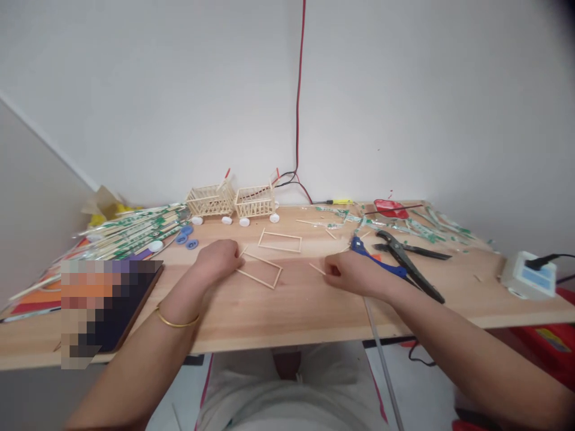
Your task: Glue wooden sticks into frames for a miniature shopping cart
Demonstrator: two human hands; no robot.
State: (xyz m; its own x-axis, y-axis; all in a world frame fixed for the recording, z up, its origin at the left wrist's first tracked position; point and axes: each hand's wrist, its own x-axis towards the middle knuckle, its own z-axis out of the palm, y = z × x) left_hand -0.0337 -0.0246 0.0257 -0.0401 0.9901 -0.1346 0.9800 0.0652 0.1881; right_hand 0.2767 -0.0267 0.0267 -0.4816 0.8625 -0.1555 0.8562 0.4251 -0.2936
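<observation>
My left hand is closed at the left end of a small rectangular frame of wooden sticks. Its fingertips hide part of that end, where a short piece of stick pokes up. A similar stick frame lies flat just behind it. To the right, my right hand pinches a short thin wooden stick pointing left, apart from the frame. Beside and partly behind this hand lies a blue tool that looks like a glue gun.
Two miniature stick carts with white wheels stand against the wall. Blue wheels, wrapped sticks and a dark flat item lie left. Black-handled cutters, plastic wrappers and a white power box are right.
</observation>
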